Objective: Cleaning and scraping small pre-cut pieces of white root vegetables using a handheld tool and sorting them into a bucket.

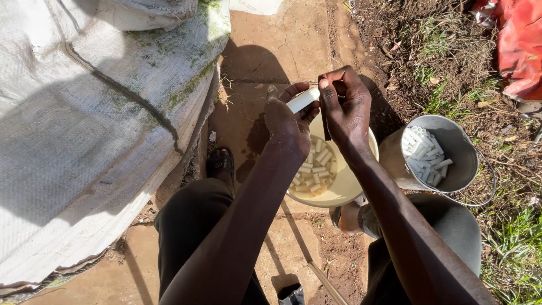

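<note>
The person is looking down between their knees at a patch of bare reddish ground [282,51]. The left hand [289,121] is closing around a short white tube piece [302,100], gripping it so that one end is sticking out toward two o'clock from the fist. The right hand [345,107] is meeting it from three o'clock, fingers curled and pinching a thin dark blade-like tool [325,121] against the tube's free end; what kind of tool it is cannot be told. Both hands are hovering just above a cream plastic bowl [350,189], which is sitting on the ground between the feet and holding a heap of short white cut pieces [316,169] toward its nine o'clock side. At three o'clock from the bowl, just beside it, a grey metal bucket [460,152] with a wire handle is standing, and more white pieces [423,155] are lying piled against its nine o'clock wall. A sandalled foot [221,164] is resting at nine o'clock from the bowl. A big grey-white woven tarp [84,124] is covering the whole nine o'clock side of the view. Sparse grass and dry soil [451,73] are lying toward one o'clock, with a crumpled red sheet [519,45] at the far two o'clock corner
</note>
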